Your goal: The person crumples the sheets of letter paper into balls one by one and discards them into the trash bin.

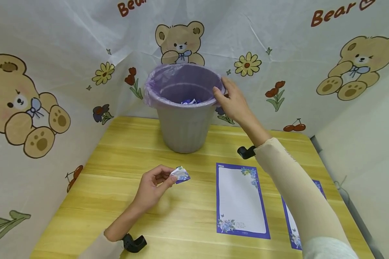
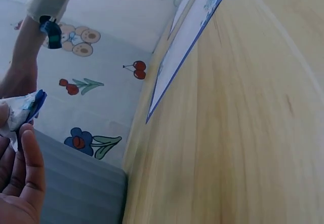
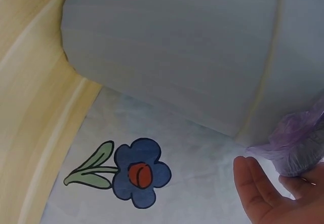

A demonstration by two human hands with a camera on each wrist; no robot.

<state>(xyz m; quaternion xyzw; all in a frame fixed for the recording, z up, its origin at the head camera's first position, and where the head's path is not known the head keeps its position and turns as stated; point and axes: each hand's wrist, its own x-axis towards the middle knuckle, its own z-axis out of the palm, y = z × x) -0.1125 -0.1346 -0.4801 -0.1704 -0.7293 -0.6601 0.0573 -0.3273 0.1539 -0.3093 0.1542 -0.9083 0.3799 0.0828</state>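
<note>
In the head view my left hand pinches a small crumpled piece of paper, white with blue flowers and a purple edge, between thumb and fingers above the table. The same crumpled paper shows close up in the left wrist view. My right hand holds the right rim of a grey trash bin, the thumb on the inner side. A thin purple bag lines the bin and folds over its rim. Purple-and-white paper scraps lie inside. The bin stands upright.
A flat sheet of stationery with a purple border lies on the wooden table, right of the left hand. A second sheet is partly hidden under the right forearm. Bear-printed cloth hangs behind and around the table.
</note>
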